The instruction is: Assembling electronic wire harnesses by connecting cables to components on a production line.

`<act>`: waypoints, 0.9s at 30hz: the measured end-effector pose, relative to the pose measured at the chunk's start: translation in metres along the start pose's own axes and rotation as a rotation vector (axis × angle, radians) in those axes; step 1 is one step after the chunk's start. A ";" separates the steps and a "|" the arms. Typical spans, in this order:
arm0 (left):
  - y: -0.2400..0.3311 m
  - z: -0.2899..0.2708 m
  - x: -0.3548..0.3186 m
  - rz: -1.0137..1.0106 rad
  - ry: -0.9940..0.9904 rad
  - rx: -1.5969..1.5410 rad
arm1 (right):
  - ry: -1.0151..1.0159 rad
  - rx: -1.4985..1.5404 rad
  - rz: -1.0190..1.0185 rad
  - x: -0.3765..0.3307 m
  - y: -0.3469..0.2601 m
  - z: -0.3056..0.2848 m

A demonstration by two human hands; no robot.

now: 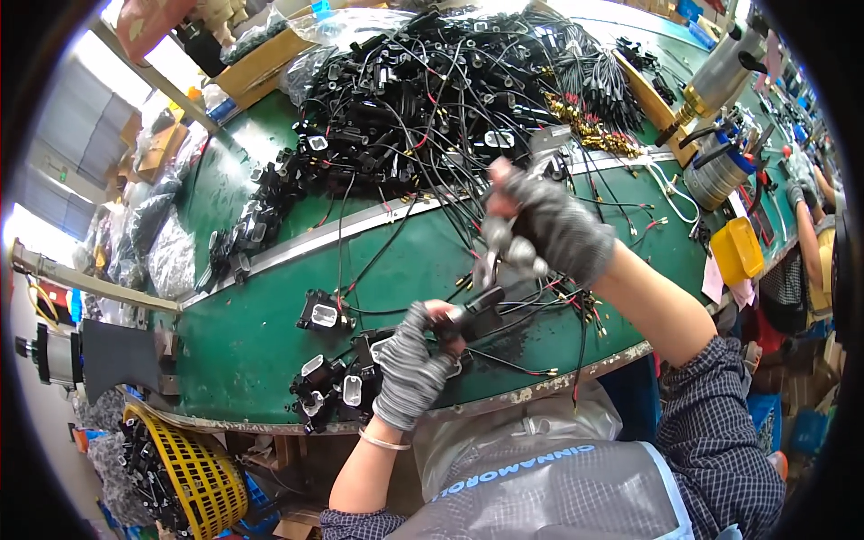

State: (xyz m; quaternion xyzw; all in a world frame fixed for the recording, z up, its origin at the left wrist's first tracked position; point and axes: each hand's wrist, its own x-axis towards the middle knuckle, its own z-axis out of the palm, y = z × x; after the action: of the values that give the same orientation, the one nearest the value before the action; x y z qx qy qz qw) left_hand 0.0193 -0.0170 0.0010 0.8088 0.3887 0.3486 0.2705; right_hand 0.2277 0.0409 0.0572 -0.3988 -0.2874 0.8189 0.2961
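My left hand [412,364], in a grey striped glove with bare fingertips, grips a black plastic housing [479,310] near the front of the green table. My right hand [562,225], gloved the same way, is closed around a silver metal hand tool [547,142], smeared by motion. The tool's lower end reaches down to just above the housing; whether they touch I cannot tell. Several black housings with pale rectangular openings [352,390] lie beside my left hand. Another housing [322,313] with a black cable sits further left.
A large heap of black housings and cables [387,117] covers the table's far side. A metal strip [306,243] crosses the green tabletop [243,351]. Yellow container [736,250] and metal cylinder [715,180] stand right; a yellow basket [202,477] is lower left. Another person's hand [796,193] shows far right.
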 end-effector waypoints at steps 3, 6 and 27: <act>0.005 -0.003 0.004 -0.598 0.093 -0.723 | -0.014 -0.189 -0.590 -0.024 0.014 0.007; 0.003 0.008 0.002 -0.493 0.132 -0.668 | 0.027 -0.433 -0.677 -0.023 0.025 0.032; 0.011 0.007 -0.010 -0.289 0.039 -0.160 | -0.218 0.057 -0.170 -0.007 0.009 -0.002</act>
State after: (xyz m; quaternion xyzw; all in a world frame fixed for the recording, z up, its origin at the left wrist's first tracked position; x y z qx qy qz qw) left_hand 0.0254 -0.0324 0.0013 0.7134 0.4772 0.3517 0.3737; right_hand 0.2306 0.0309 0.0533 -0.2733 -0.3273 0.8371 0.3427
